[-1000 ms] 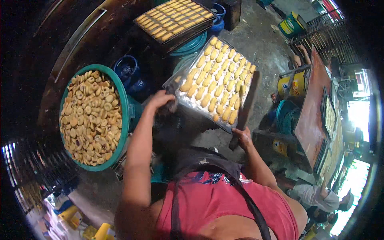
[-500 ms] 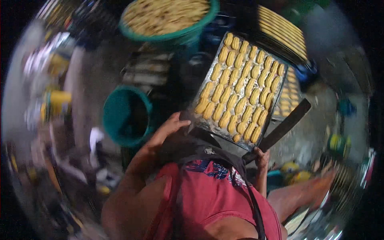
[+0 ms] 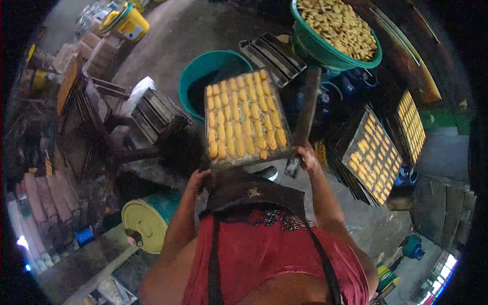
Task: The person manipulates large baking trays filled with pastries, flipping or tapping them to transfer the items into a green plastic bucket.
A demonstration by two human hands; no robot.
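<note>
In front of my body is a dark metal baking tray (image 3: 235, 161), held level with rows of golden, finger-shaped biscuits (image 3: 244, 114) on it. My left hand (image 3: 200, 179) grips the tray near its near left corner, fingers partly hidden. At the near right corner my right hand (image 3: 308, 156) is closed on the edge. A long, dark, flat bar (image 3: 307, 104) runs along the tray's right side, its lower end against my right hand; I cannot tell whether that hand also holds it. Past the tray's far left edge stands a green tub (image 3: 216, 60), dark inside.
Stacked trays of similar biscuits (image 3: 376, 155) stand at right, with another loaded tray (image 3: 410, 127) behind. A large green basin (image 3: 325, 58) heaped with biscuits is at the far right. On the left are a metal rack (image 3: 155, 114), a yellow-lidded drum (image 3: 147, 223) and a yellow bucket (image 3: 131, 25).
My body and view have turned left, so the basin and tub now appear farther right. The tray has swung left with both my hands on it, and the dark bar has turned along with it.
</note>
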